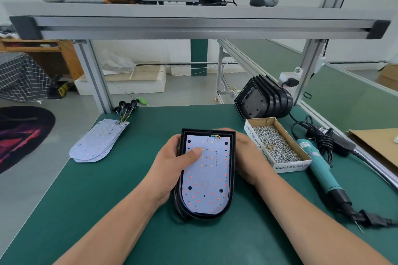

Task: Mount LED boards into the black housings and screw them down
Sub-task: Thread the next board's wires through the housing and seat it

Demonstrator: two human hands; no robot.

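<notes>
Green-topped table [107,211] at an assembly station: the left hand [172,165] grips the black housing [232,157] by its side, thumb pressing the LED board [209,174] down into the recess, while the right hand [247,157] clasps the opposite edge to steady it. A box of screws [290,166] and an electric screwdriver [321,174] lie just to the right, apparently placed ready for fastening.

I read SPRING BALANCER on the front wall and again along the left wall of the cardboard box [290,166] holding screws [275,144]. Faint print on the LED board [206,178] is too blurred for me.
</notes>
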